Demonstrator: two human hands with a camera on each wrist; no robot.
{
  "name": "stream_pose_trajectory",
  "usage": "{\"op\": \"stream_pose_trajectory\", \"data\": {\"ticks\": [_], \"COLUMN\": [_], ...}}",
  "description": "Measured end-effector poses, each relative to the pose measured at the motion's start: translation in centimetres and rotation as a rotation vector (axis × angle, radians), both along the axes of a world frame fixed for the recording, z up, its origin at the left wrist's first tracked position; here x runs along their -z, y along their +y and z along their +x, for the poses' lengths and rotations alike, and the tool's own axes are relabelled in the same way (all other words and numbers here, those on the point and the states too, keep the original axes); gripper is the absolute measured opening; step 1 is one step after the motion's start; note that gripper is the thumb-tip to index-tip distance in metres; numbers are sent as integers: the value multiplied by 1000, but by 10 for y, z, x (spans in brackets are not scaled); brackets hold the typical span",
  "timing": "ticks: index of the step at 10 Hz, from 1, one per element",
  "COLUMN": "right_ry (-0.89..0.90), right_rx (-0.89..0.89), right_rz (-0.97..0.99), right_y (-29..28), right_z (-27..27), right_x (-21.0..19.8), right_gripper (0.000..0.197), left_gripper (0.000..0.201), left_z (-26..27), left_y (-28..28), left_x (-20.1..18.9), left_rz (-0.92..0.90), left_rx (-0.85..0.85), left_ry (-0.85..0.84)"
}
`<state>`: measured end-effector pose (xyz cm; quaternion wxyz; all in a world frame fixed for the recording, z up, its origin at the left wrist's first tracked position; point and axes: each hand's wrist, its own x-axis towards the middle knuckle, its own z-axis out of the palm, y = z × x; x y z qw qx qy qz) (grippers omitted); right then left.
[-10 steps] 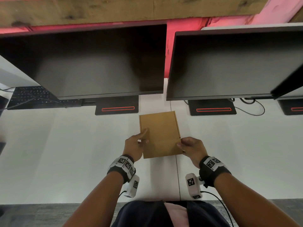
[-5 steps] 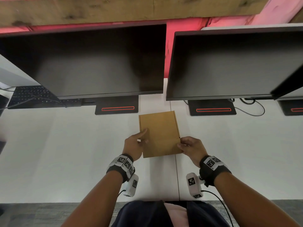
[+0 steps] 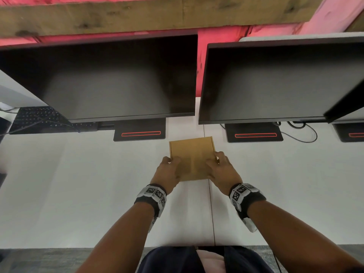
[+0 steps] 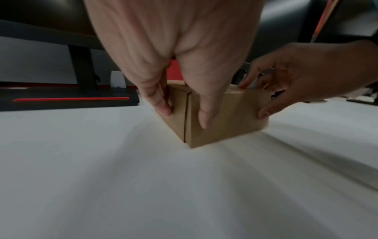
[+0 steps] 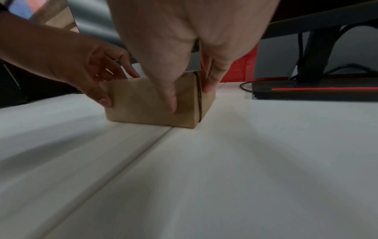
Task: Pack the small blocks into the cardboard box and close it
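I've got my left hand (image 3: 167,172) and right hand (image 3: 222,170) grasping the cardboard box (image 3: 194,152) between them; lid down, no blocks visible, task looks basically done.

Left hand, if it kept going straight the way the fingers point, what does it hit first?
The left hand already grips the closed brown cardboard box. Past it, the fingers point toward the left monitor's black base with a red stripe, probably first, though depth is unclear.
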<state>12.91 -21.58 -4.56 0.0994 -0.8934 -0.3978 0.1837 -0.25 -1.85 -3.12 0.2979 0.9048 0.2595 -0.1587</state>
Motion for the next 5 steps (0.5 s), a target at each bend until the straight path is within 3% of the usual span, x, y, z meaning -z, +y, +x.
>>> {"op": "stream_pose_trajectory", "data": {"ticks": [1,3,5], "right_ry": [-52,-59,-123], "right_rx": [15,30,21], "right_rz": [2,2,-15], "right_y": [3,3,6], "right_z": [-4,-6,0], "right_x": [-3,-7,-26], "right_gripper": [28,27,51], "left_gripper": [58,57,58], "left_z": [4,3,-1], "left_y": [-3,-3,-1], "left_x": [-1,-5,-19], "left_rz": [63,65,208], "left_rx": [42,47,49], "left_ry": [19,8,-25]}}
